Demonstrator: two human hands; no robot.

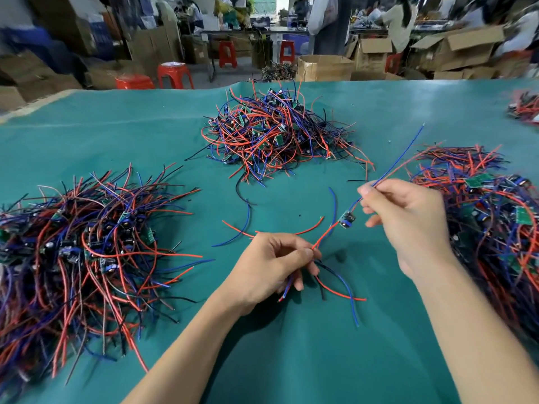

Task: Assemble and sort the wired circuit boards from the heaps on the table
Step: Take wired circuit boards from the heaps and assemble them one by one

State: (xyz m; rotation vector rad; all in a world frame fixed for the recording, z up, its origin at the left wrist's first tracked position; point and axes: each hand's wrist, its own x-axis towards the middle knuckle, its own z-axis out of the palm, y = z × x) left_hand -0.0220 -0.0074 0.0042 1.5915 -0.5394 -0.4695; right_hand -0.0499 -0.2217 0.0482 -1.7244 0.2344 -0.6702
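Observation:
A small wired circuit board (347, 220) hangs above the green table cover (291, 360) between my two hands. My left hand (271, 266) pinches its red and blue wires at the lower end, and more wire ends stick out below the fingers. My right hand (408, 223) pinches the blue and red wires that run up and to the right from the board. Three heaps of wired boards lie on the table: one at the left (81, 258), one in the middle at the back (277, 135), one at the right (490, 223).
Loose red, blue and black wires (248, 228) lie on the cover between the heaps and under my hands. A further small heap (525, 107) sits at the far right edge. Beyond the table stand red stools (175, 74), cardboard boxes (323, 67) and people at benches.

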